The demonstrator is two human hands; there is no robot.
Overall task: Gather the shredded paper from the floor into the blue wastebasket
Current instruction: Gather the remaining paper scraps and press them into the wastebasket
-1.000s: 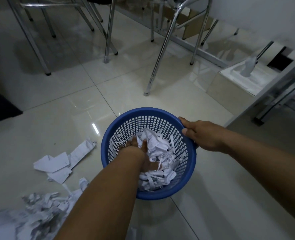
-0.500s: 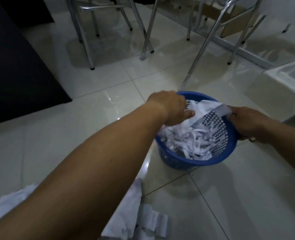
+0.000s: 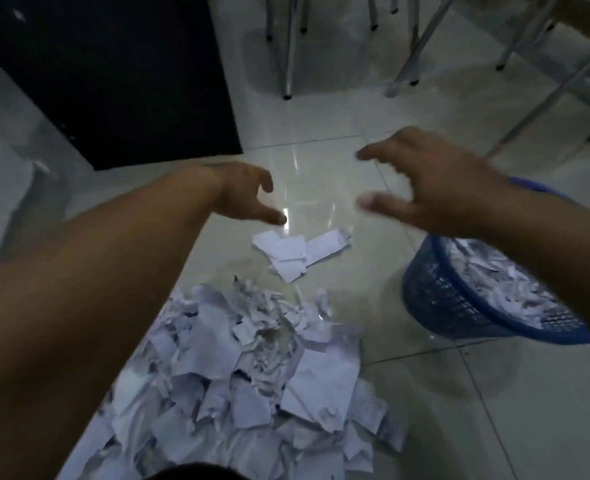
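Looking down at a pale tiled floor in dim light. Reaching forward with both hands at once: the left hand [image 3: 248, 195] and the right hand [image 3: 435, 188], each with fingers spread and loosely hooked, gripping nothing, palms turned toward one another across a gap.

Hovering above a small cluster of flat paper scraps [image 3: 300, 254], near the left side of the blue wastebasket [image 3: 460, 306] and apart from it. Showing the wastebasket at the right of view, partly hidden under the right forearm and already holding a heap of torn white paper. Showing, well to the wastebasket's left and nearer the viewer, a much larger pile of shredded paper [image 3: 252, 375] — not touching the basket.

Judging by the hands: aiming at the small cluster first, below and between the two palms, its long side running roughly toward the wastebasket. Noting the right hand as the nearer to the basket. Probably calling for a downward scoop from both sides — then a short carry rightward.

Showing metal chair legs [image 3: 288, 46] far beyond the wastebasket.
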